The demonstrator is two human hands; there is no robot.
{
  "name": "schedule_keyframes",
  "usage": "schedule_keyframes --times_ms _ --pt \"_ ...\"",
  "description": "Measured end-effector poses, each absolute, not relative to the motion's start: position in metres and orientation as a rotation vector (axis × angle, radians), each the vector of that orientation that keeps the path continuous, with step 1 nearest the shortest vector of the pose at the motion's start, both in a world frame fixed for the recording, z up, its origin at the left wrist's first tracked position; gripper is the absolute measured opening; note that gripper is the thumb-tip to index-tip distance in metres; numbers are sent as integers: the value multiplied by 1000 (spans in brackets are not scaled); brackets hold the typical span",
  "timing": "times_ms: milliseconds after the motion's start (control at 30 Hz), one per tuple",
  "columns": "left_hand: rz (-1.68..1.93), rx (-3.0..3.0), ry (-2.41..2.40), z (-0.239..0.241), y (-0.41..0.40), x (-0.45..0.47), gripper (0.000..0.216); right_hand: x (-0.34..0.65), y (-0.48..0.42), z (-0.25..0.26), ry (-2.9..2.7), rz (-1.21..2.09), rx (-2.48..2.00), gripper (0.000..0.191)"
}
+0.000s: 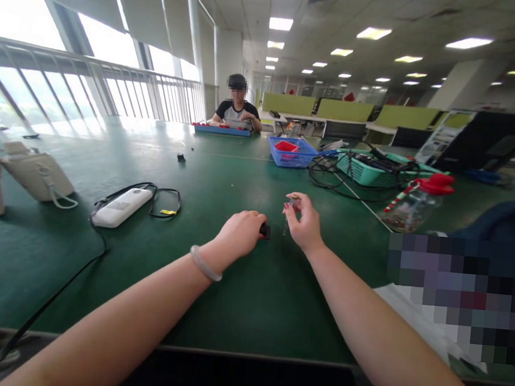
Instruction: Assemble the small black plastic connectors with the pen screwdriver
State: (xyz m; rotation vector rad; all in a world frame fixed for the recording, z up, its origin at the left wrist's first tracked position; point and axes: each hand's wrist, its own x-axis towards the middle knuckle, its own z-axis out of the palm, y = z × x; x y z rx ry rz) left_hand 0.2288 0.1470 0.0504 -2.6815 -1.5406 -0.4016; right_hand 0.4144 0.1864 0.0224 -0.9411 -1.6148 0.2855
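Over the green table (230, 299), my left hand (241, 232) is closed around a small black block-like part (265, 231). Most of that part is hidden by my fingers, so its kind does not show. To its right, my right hand (305, 221) pinches a small screwdriver (286, 227) between thumb and fingers. Its thin metal shaft points down toward the table, just right of the black part and apart from it. A light bracelet (206, 264) is on my left wrist.
At left are a white power bank (123, 206) with a black cable and a beige case (38, 174). A blue basket (291, 154), a teal basket (367, 171) of cables and a red-lidded bottle (419, 204) stand at right. A person (237, 110) sits across.
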Motion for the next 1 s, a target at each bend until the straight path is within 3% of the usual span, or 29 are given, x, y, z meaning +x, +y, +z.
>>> schedule_keyframes --times_ms 367,567,1000 --pt "-737 -2729 -1720 12 179 225 46 410 188 20 -1542 303 -919 19" --pt "-790 -2720 -1723 11 180 224 35 402 182 20 -1587 324 -761 16" --pt "-762 -2710 -1656 8 178 224 35 403 179 22 -1667 192 -741 16"
